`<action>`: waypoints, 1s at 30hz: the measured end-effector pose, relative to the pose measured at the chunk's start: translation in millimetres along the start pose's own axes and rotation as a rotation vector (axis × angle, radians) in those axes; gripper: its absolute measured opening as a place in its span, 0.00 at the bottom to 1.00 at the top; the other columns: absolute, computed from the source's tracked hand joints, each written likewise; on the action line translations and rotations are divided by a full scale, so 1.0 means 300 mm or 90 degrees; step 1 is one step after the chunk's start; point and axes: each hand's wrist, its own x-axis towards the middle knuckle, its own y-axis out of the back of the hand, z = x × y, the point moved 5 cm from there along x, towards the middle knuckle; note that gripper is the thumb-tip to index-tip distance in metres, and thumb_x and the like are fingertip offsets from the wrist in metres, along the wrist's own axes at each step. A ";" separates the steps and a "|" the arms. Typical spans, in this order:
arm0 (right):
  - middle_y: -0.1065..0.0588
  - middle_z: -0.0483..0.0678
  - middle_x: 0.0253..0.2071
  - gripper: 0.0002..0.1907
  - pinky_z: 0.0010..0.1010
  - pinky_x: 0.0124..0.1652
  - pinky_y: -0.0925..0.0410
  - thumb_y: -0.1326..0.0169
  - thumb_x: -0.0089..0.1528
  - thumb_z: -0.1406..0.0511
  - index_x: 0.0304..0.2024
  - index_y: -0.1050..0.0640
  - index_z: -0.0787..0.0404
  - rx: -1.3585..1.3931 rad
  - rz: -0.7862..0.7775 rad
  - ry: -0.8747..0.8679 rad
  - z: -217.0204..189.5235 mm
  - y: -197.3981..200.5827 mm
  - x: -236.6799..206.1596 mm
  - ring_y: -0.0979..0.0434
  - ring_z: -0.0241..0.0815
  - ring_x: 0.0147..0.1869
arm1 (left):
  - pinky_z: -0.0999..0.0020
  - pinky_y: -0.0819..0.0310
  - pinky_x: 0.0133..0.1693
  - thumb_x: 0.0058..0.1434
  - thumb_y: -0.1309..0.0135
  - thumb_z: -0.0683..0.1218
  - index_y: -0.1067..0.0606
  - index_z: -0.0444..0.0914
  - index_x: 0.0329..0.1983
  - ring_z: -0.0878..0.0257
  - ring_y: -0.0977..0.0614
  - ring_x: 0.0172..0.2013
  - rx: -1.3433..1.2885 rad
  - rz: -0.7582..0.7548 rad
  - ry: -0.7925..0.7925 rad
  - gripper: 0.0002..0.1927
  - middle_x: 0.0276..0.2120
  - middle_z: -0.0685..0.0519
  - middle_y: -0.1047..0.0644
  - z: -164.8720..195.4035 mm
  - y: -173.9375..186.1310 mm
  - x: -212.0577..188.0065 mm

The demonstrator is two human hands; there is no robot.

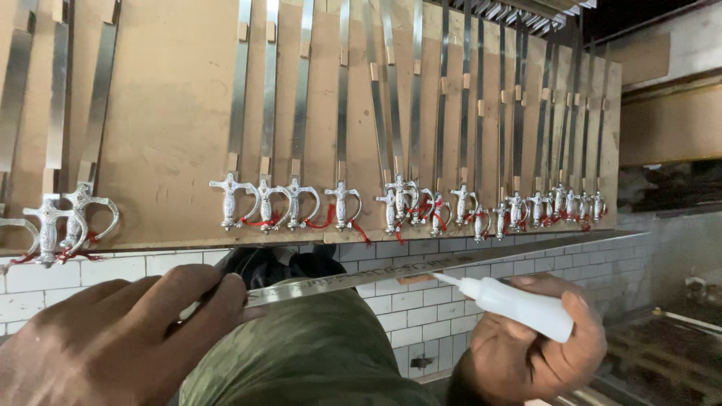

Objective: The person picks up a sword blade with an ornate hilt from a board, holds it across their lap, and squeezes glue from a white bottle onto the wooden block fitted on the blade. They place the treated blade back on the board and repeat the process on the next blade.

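Head view: left hand (113,338) grips sword blade (421,267), right hand (538,346) clasps glue bottle (519,304) just below it; overly hard squeeze risks glue overrun.

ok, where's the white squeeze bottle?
Head view, lower right: the white squeeze bottle is in the right hand, its nozzle touching the long blade.

We see a long flat steel blade (421,269) running across the middle, from our left hand (113,338) at lower left up towards the right. Our right hand (538,342) sits below it at lower right, holding a small white plastic squeeze bottle (519,304) whose nozzle touches the blade. Behind and above, a row of silver-hilted swords (391,203) hangs on a brown wooden board (173,113); a white tiled wall (421,308) lies beneath the board.
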 end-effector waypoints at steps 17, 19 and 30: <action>0.28 0.56 0.44 0.24 0.34 0.35 0.22 0.44 0.77 0.63 0.70 0.38 0.63 0.383 0.074 -0.169 0.052 -0.021 -0.068 0.27 0.41 0.41 | 0.66 0.18 0.29 0.58 0.43 0.67 0.27 0.66 0.69 0.65 0.15 0.20 -0.156 -0.314 0.312 0.33 0.24 0.60 0.16 0.000 0.007 0.139; 0.28 0.56 0.45 0.25 0.36 0.34 0.21 0.44 0.76 0.62 0.70 0.38 0.62 0.340 0.074 -0.167 0.056 -0.026 -0.085 0.26 0.41 0.40 | 0.66 0.18 0.30 0.59 0.42 0.69 0.29 0.68 0.70 0.65 0.15 0.21 -0.158 -0.370 0.349 0.33 0.24 0.60 0.17 0.005 0.008 0.144; 0.28 0.60 0.47 0.25 0.46 0.39 0.18 0.41 0.75 0.62 0.68 0.37 0.62 0.329 0.016 -0.151 0.075 -0.017 -0.125 0.22 0.45 0.47 | 0.67 0.18 0.22 0.59 0.43 0.67 0.24 0.65 0.66 0.67 0.14 0.18 -0.155 -0.259 0.290 0.30 0.35 0.59 0.14 0.029 -0.002 0.142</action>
